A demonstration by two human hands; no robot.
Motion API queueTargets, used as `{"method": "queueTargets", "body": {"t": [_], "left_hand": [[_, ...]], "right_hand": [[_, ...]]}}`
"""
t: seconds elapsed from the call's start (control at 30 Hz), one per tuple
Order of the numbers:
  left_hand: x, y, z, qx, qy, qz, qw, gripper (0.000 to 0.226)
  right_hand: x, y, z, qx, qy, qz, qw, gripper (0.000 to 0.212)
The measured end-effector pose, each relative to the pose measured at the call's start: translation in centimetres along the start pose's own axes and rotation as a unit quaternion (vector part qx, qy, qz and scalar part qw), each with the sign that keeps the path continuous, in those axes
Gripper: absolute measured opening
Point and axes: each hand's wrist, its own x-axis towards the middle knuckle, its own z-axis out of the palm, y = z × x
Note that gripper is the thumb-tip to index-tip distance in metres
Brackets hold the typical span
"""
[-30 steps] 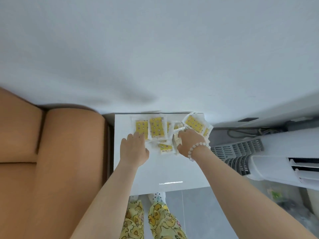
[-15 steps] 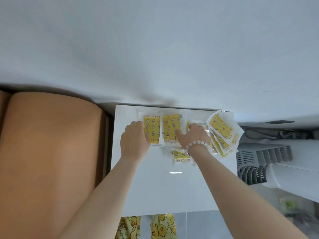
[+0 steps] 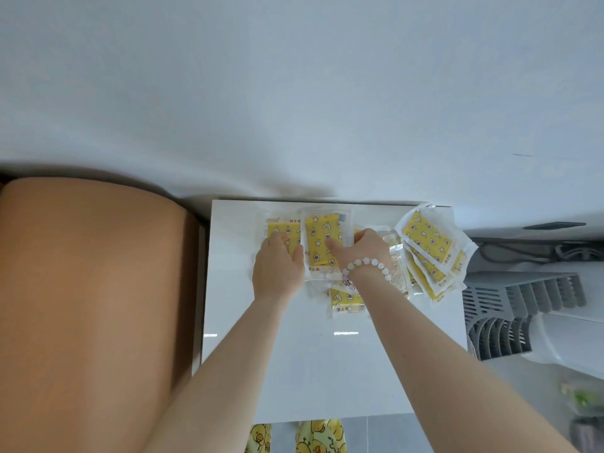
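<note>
Arranging a row seems our step: our left hand [image 3: 277, 268] lies open, fingers flat on the first packet [image 3: 291, 232], clear-wrapped and yellow with printed stars, at 11 o'clock on the glossy white counter [image 3: 327, 371], while our right hand [image 3: 369, 253] pinches the matching second packet [image 3: 322, 237] at 12. Next we should square it against the first, let go, then reach for the loose heap of packets [image 3: 428, 240] at 2 o'clock.

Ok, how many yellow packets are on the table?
6 at least: the left packet under the left hand, the centre packet pinched by the right hand, the near packet below that wrist, about three in the fanned pile at right. Others may be hidden.
</note>
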Motion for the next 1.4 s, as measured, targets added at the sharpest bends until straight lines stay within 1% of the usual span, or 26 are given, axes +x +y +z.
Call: {"method": "queueTargets", "body": {"t": [0.13,0.17,0.27,0.3,0.47,0.53,0.67,0.73,0.77,0.8,0.83,0.87,0.9,0.93,1.0,1.03,1.07,1.1,1.13,1.17,1.2,1.23,1.27,1.3,1.37,1.4], "left_hand": [[0.4,1.3,0.2,-0.054,-0.017,-0.023,0.998,0.045],[0.3,1.5,0.3,-0.061,-0.025,-0.023,0.998,0.046],[0.1,1.8,0.3,-0.065,-0.033,-0.017,0.997,0.048],[0.0,1.7,0.3,-0.061,-0.032,-0.017,0.997,0.048],[-0.5,1.2,-0.3,-0.062,-0.009,-0.034,0.997,0.047],[-0.7,1.2,-0.7,-0.088,0.005,-0.050,0.995,0.046],[-1.1,1.6,-1.4,-0.184,0.008,-0.083,0.979,0.047],[-1.6,2.1,-1.9,-0.227,-0.015,-0.080,0.971,0.048],[-2.2,2.3,-2.3,-0.248,-0.041,-0.080,0.965,0.047],[-2.9,2.5,-2.7,-0.267,-0.086,-0.089,0.956,0.045],[-3.6,2.6,-3.1,-0.287,-0.148,-0.099,0.941,0.044],[-4.4,2.5,-3.3,-0.314,-0.211,-0.107,0.920,0.044],[-5.0,2.2,-3.5,-0.344,-0.257,-0.112,0.896,0.043],[-5.7,1.9,-3.8,-0.373,-0.280,-0.118,0.877,0.044],[-6.8,1.6,-3.8,-0.417,-0.278,-0.133,0.855,0.051],[-7.4,1.6,-3.7,-0.432,-0.269,-0.139,0.850,0.052],[-8.0,1.9,-3.3,-0.439,-0.261,-0.143,0.848,0.048],[-8.6,2.3,-2.8,-0.435,-0.256,-0.144,0.851,0.041],[-9.2,2.8,-2.3,-0.420,-0.253,-0.142,0.860,0.030],[-9.7,3.3,-1.7,-0.400,-0.248,-0.139,0.871,0.020],[-9.9,3.6,-1.1,-0.383,-0.241,-0.134,0.881,0.013],[-10.1,3.9,-0.7,-0.366,-0.231,-0.126,0.892,0.011],[-10.1,4.3,-0.3,-0.341,-0.218,-0.110,0.908,0.014],[-9.9,4.5,-0.1,-0.293,-0.197,-0.082,0.932,0.016],[-9.6,4.9,0.2,-0.127,-0.138,-0.008,0.982,0.021],[-9.4,5.1,0.2,-0.043,-0.112,0.024,0.992,0.031]], "right_hand": [[0.2,0.3,0.1,0.041,0.008,0.013,0.999,0.051],[0.2,0.4,0.1,0.061,0.018,0.018,0.998,0.048],[0.0,0.7,0.4,0.093,0.058,0.009,0.994,0.029],[-0.1,0.8,0.5,0.102,0.062,0.003,0.993,0.027],[-1.1,1.2,0.4,0.189,0.025,-0.028,0.981,0.031],[-1.7,1.7,0.0,0.251,0.008,-0.028,0.968,0.031],[-3.5,3.2,-0.9,0.399,-0.046,0.013,0.916,0.025],[-4.7,4.2,-1.4,0.464,-0.091,0.028,0.881,0.018],[-5.4,4.7,-1.7,0.488,-0.114,0.032,0.865,0.013],[-6.1,5.3,-2.0,0.508,-0.134,0.031,0.851,0.009],[-6.9,5.8,-2.3,0.526,-0.152,0.029,0.836,0.006],[-7.7,6.3,-2.4,0.540,-0.167,0.028,0.824,0.005],[-8.4,6.8,-2.4,0.555,-0.183,0.028,0.811,0.008],[-8.9,7.3,-2.4,0.576,-0.203,0.026,0.791,0.022],[-9.3,8.4,-2.3,0.616,-0.257,0.027,0.744,0.071],[-9.5,8.7,-2.4,0.629,-0.296,0.026,0.718,0.089],[-9.7,8.9,-2.6,0.645,-0.341,0.016,0.684,0.095],[-9.7,9.0,-2.9,0.663,-0.375,0.014,0.648,0.092],[-9.6,9.2,-3.1,0.678,-0.395,0.023,0.620,0.088],[-9.6,9.3,-3.3,0.687,-0.401,0.030,0.605,0.085],[-9.5,9.4,-3.4,0.696,-0.400,0.032,0.596,0.082],[-9.5,9.4,-3.6,0.703,-0.395,0.032,0.591,0.080],[-9.5,9.4,-3.6,0.708,-0.389,0.033,0.588,0.078],[-9.3,9.4,-3.5,0.714,-0.384,0.040,0.584,0.077],[-9.1,9.3,-3.2,0.722,-0.377,0.057,0.578,0.079],[-9.0,9.2,-2.9,0.721,-0.377,0.060,0.579,0.079]]}}
